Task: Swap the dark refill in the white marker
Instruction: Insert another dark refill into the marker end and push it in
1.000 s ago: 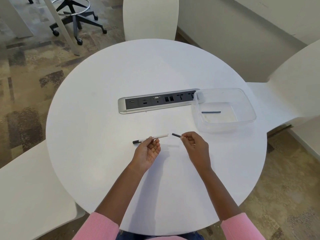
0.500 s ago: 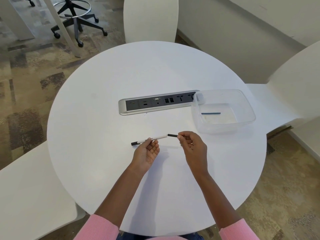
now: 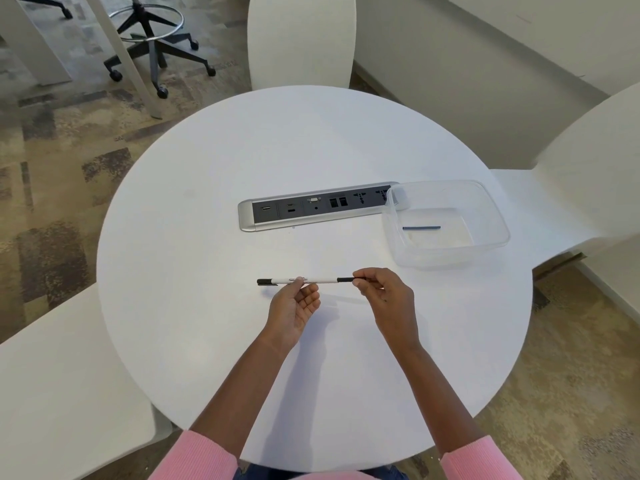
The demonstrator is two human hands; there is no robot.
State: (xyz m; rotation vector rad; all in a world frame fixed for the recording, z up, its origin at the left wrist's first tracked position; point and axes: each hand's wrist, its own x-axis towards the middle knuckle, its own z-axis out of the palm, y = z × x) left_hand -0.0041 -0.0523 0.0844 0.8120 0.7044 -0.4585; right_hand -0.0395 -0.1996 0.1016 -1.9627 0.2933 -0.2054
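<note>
A slim white marker (image 3: 320,280) with a black tip at its left end lies level above the table, pinched near its middle by my left hand (image 3: 294,308). A dark refill (image 3: 346,279) sticks out of the marker's right end. My right hand (image 3: 384,292) pinches that refill's outer end between thumb and fingers. How deep the refill sits in the barrel is hidden. A second dark refill (image 3: 421,229) lies in the clear plastic tub (image 3: 498,216) at the right.
The round white table (image 3: 207,209) has a grey socket strip (image 3: 311,209) set into its middle, touching the tub's left corner. White chairs stand at the far side (image 3: 301,39), the right (image 3: 588,150) and the near left (image 3: 52,393). A wheeled stool (image 3: 152,39) stands on the carpet.
The refill in my right hand moved left from a small gap to meet the marker's right end, and now lines up with the barrel. The marker has levelled out.
</note>
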